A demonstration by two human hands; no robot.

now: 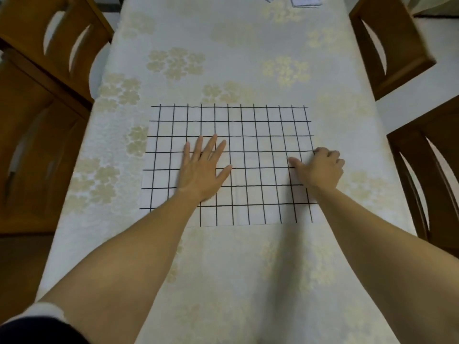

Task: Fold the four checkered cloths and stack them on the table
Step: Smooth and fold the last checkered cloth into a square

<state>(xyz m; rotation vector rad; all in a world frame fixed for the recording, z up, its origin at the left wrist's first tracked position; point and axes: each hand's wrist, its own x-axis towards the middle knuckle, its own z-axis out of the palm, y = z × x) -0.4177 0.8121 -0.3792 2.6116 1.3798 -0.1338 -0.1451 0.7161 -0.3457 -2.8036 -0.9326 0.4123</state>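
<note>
A white cloth with a black grid (250, 135) lies flat in the middle of the table (223, 269), which wears a cream tablecloth with pale gold flowers. My left hand (203, 167) rests flat on the cloth's left half, fingers straight and spread. At the cloth's right edge my right hand (320, 167) has its fingers curled round the edge and its thumb lying on top, pinching the cloth. Parts of two more pale checkered cloths (304, 0) show at the table's far end, cut off by the frame.
Wooden chairs stand along both sides of the table: two on the left (49, 53) and two on the right (390, 43). Bare tablecloth stretches in front of and beyond the gridded cloth.
</note>
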